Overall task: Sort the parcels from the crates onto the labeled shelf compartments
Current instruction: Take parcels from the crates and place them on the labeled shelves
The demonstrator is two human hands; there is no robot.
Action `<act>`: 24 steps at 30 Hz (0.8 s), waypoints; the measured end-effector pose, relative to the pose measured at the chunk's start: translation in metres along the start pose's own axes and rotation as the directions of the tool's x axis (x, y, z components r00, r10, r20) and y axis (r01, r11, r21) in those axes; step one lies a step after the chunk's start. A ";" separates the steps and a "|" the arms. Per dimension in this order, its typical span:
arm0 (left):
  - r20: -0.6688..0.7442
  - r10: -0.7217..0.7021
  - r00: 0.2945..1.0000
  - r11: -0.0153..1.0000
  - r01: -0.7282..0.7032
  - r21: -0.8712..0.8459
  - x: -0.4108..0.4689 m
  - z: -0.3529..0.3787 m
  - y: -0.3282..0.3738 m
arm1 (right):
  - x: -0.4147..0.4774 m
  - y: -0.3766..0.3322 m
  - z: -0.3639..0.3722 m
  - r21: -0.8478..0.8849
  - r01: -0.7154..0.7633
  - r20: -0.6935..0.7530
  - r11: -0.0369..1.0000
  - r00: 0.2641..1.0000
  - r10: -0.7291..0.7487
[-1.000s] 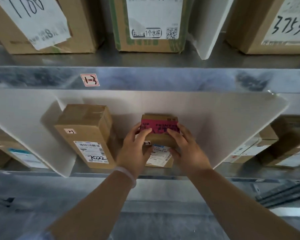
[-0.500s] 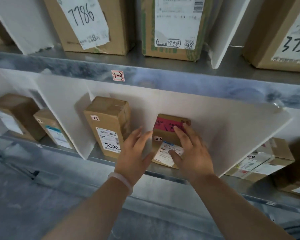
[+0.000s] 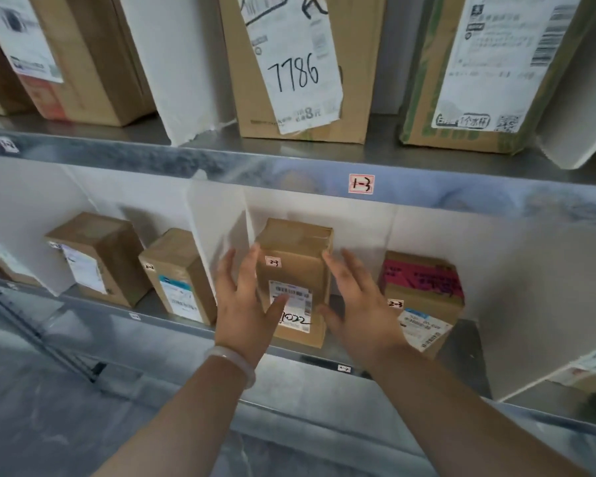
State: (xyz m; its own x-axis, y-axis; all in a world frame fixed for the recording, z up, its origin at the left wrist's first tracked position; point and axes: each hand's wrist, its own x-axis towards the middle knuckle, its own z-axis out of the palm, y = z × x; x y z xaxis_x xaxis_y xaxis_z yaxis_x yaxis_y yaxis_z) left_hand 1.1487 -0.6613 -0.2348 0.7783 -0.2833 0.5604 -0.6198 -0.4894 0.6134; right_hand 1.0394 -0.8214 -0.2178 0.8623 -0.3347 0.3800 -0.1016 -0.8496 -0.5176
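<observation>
A tall brown parcel (image 3: 295, 273) tagged 2-3 stands upright in a middle-shelf compartment. To its right in the same compartment sits a smaller parcel with pink tape (image 3: 424, 287), also tagged 2-3. My left hand (image 3: 245, 304) reaches to the tall parcel's left side with fingers spread, its thumb lying across the barcode label. On the other side, my right hand (image 3: 358, 304) is open with straight fingers next to the parcel's right face. Neither hand grips anything.
White divider boards (image 3: 221, 232) split the metal shelf (image 3: 172, 321) into compartments. Two more brown parcels (image 3: 183, 273) stand in the compartment to the left. The upper shelf, labelled 1-3 (image 3: 361, 183), carries big cartons, one marked 7786 (image 3: 296, 67).
Both hands let go of the pink-taped parcel and moved left to either side of the tall parcel. The view has swung so the compartment sits further right.
</observation>
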 end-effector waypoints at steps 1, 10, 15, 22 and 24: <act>0.037 -0.004 0.999 1.000 0.005 -0.017 0.006 0.002 -0.006 | 0.005 -0.004 0.005 0.002 -0.027 -0.013 1.000 1.000 0.027; 0.142 0.168 0.975 0.966 -0.134 -0.221 0.044 0.022 -0.040 | 0.029 -0.019 0.039 0.014 -0.096 -0.234 0.995 0.967 0.097; 0.186 0.238 0.953 0.952 -0.191 -0.240 0.049 0.030 -0.047 | 0.030 -0.015 0.049 -0.044 -0.124 -0.342 0.991 0.934 0.102; 0.195 0.231 0.953 0.942 -0.168 -0.292 0.050 0.036 -0.050 | 0.034 -0.013 0.058 -0.083 -0.086 -0.429 0.993 0.902 0.043; 0.200 0.227 0.953 0.945 -0.165 -0.283 0.049 0.034 -0.050 | 0.031 -0.013 0.058 -0.090 -0.083 -0.422 0.993 0.906 0.038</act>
State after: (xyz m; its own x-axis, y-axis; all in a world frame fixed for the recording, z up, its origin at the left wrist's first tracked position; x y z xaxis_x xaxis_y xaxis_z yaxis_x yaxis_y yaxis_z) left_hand 1.2215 -0.6788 -0.2575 0.6214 -0.5460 0.5619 -0.7427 -0.1822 0.6443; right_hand 1.0963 -0.7970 -0.2439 0.5678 -0.5072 0.6483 -0.2169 -0.8520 -0.4766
